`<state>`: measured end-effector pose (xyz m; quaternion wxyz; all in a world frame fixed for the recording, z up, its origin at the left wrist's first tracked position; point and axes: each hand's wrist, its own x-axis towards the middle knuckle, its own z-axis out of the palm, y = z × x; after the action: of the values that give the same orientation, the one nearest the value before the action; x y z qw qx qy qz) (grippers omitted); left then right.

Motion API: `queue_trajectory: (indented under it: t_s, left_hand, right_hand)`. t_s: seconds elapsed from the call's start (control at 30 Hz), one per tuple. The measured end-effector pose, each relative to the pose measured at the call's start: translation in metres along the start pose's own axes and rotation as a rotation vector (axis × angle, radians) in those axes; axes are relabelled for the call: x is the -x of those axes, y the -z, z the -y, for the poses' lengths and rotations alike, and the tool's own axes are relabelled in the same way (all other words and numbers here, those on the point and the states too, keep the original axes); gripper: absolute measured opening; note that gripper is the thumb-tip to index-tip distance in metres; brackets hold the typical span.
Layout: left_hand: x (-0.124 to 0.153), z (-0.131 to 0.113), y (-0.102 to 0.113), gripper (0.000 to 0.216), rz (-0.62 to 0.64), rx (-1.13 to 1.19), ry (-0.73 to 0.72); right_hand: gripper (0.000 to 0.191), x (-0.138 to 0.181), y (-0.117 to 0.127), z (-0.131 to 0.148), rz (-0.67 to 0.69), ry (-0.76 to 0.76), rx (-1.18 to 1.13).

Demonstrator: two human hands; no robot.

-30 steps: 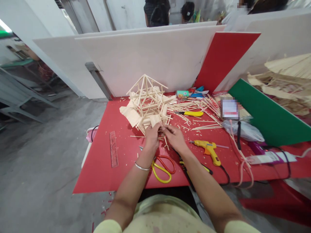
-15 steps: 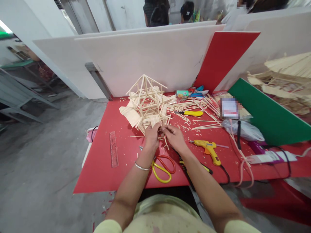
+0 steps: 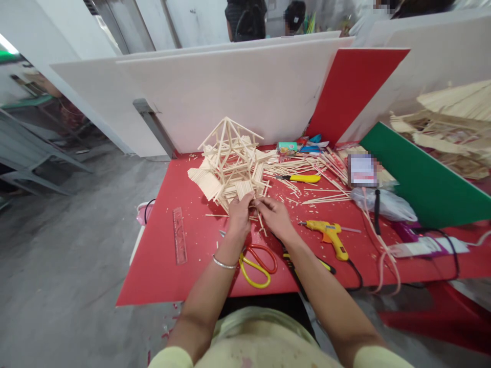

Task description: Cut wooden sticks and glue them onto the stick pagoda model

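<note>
A model building of thin wooden sticks (image 3: 229, 153) stands on the red tabletop (image 3: 153, 276), with an open pointed roof frame and slatted panels at its lower sides. At its near edge my left hand (image 3: 240, 217) is closed, thumb on the small slatted panel (image 3: 244, 189). My right hand (image 3: 274, 217) meets it there, fingertips pinched at the model's edge; whatever tiny piece lies between them is hidden. Below my hands rest scissors (image 3: 255, 281) with one red and one yellow handle. To the right lies a yellow glue gun (image 3: 332, 237) holding a glue stick.
A clear ruler (image 3: 179, 235) lies at left. Loose sticks (image 3: 295, 166), a yellow-handled cutter (image 3: 305, 178) and a plastic bag (image 3: 387, 202) are at right. White boards (image 3: 230, 92) stand behind; a green board (image 3: 425, 184) leans at right. Pliers lie partly under my right forearm.
</note>
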<state>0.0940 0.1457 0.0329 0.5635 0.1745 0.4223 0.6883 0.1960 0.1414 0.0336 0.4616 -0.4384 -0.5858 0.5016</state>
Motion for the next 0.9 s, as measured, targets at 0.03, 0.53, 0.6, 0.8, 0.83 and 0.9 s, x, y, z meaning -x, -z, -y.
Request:
queue_trajectory:
  t_s: [0.03, 0.53, 0.6, 0.8, 0.83, 0.9]
  left_hand:
    - [0.0, -0.001, -0.001, 0.029, -0.007, -0.003, 0.003]
    - [0.077, -0.035, 0.053, 0.005, 0.284, -0.913, -0.664]
    - [0.076, -0.041, 0.062, 0.019, 0.489, -1.176, -0.801]
    - [0.055, -0.035, 0.078, 0.028, 0.801, -1.492, -0.814]
    - [0.053, -0.032, 0.08, 0.027, 0.815, -1.494, -0.801]
    - [0.052, -0.026, 0.084, 0.025, 0.846, -1.476, -0.788]
  right_hand:
    - [0.025, -0.001, 0.0, 0.0, -0.002, 0.001, 0.003]
    - [0.027, 0.059, 0.048, 0.023, 0.265, 0.225, 0.581]
    - [0.025, 0.059, 0.05, 0.029, 0.362, 0.287, 0.737]
    - [0.024, 0.051, 0.038, 0.036, 0.507, 0.423, 1.158]
    - [0.025, 0.053, 0.037, 0.037, 0.521, 0.417, 1.194]
    - [0.029, 0.058, 0.038, 0.037, 0.539, 0.398, 1.241]
